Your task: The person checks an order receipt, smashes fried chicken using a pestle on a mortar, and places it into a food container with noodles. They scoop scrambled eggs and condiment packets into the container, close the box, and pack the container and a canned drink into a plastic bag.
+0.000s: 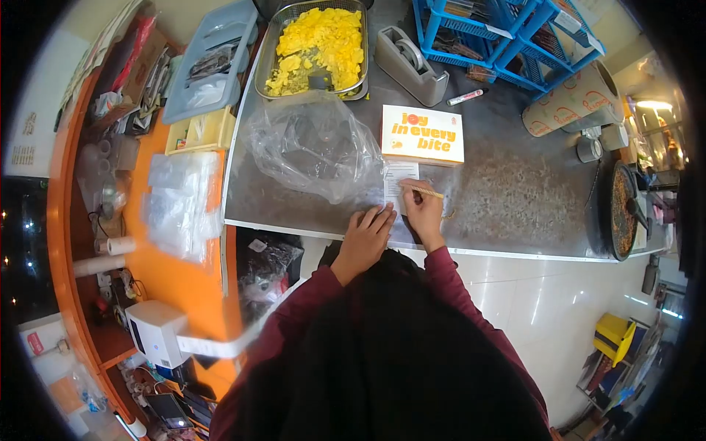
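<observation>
My left hand (365, 239) lies with its fingers stretched out at the lower left edge of a narrow printed paper slip (397, 176), which looks like a receipt. In my right hand (423, 214) is a slim yellowish-brown pen (429, 192), its fingers closed around it over the right side of the slip. Just beyond the slip stands a white box (422, 134) with orange lettering, "joy in every bite". To its left spreads a crumpled clear plastic bag (312, 147). The pen's tip is hidden by my fingers.
Behind the bag is a metal basket (258, 73) of yellow food pieces. A tape dispenser (412, 66), a marker (466, 97) and blue tray racks (460, 42) stand at the back. A patterned paper roll (570, 103) and a round pan (624, 209) are at the right.
</observation>
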Demonstrator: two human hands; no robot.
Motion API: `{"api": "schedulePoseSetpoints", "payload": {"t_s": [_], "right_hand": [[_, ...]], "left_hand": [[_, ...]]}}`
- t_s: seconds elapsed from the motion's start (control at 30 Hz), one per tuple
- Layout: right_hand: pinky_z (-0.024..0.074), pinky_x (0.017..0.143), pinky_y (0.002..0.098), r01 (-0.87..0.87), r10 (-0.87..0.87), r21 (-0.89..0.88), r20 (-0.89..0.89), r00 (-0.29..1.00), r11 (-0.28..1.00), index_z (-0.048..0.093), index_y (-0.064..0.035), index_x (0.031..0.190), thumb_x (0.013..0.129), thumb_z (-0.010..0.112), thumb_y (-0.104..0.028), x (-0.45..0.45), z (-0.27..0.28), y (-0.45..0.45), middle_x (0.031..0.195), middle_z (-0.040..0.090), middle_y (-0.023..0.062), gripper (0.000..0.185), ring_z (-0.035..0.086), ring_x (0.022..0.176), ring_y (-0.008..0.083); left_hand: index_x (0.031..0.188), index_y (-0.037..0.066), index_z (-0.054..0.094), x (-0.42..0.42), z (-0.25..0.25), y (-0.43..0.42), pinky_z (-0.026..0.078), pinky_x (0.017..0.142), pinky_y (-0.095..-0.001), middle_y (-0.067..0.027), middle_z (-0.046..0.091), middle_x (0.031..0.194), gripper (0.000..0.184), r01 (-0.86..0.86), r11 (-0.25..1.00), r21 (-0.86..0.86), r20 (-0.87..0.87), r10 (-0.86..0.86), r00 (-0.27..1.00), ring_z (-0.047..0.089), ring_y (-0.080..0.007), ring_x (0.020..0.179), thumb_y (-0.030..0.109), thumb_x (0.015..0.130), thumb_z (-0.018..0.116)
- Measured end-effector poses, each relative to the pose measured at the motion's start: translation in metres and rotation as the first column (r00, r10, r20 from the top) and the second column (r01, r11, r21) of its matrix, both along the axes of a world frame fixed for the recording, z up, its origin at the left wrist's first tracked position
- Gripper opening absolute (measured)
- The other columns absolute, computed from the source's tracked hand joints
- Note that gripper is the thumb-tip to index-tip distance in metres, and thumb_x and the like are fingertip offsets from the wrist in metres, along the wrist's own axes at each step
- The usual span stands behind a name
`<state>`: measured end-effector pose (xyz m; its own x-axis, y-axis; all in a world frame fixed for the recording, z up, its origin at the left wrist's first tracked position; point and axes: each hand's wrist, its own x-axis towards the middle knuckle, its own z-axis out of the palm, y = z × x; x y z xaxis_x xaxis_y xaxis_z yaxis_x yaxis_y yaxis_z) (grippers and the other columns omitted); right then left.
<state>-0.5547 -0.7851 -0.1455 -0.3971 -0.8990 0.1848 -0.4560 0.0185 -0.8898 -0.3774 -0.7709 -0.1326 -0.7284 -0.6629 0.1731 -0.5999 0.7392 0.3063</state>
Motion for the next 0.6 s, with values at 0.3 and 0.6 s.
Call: {"api": "schedulePoseSetpoints", "payload": {"t_s": [0.3,0.6], "right_hand": [[0.0497,0.062,0.0278,0.008,-0.007,0.048,-0.018,1.0,0.999,0.071,-0.0054,0.096,0.087,0.065,-0.008,0.003,0.0,0.004,0.085,0.069,0.0076,0.011,0.063,0.065,0.0165],[0.0493,0.06,0.024,0.081,-0.091,0.053,0.228,0.97,0.995,0.071,-0.0035,0.097,0.089,0.064,-0.006,0.005,-0.005,0.019,0.086,0.065,0.0054,0.011,0.062,0.068,0.0103]], "left_hand": [[0.131,0.004,0.055,0.011,-0.001,-0.015,0.038,0.094,-0.0427,-0.0064,0.051,0.14,0.051,0.109,0.994,-0.013,-0.02,-0.109,0.994,0.048,-0.0232,0.123,0.017,0.082,0.063],[0.132,0.002,0.054,0.017,0.002,-0.023,0.038,0.096,-0.0426,-0.008,0.049,0.142,0.052,0.174,0.984,0.033,-0.034,-0.173,0.984,0.047,-0.0235,0.125,0.017,0.083,0.061]]}}
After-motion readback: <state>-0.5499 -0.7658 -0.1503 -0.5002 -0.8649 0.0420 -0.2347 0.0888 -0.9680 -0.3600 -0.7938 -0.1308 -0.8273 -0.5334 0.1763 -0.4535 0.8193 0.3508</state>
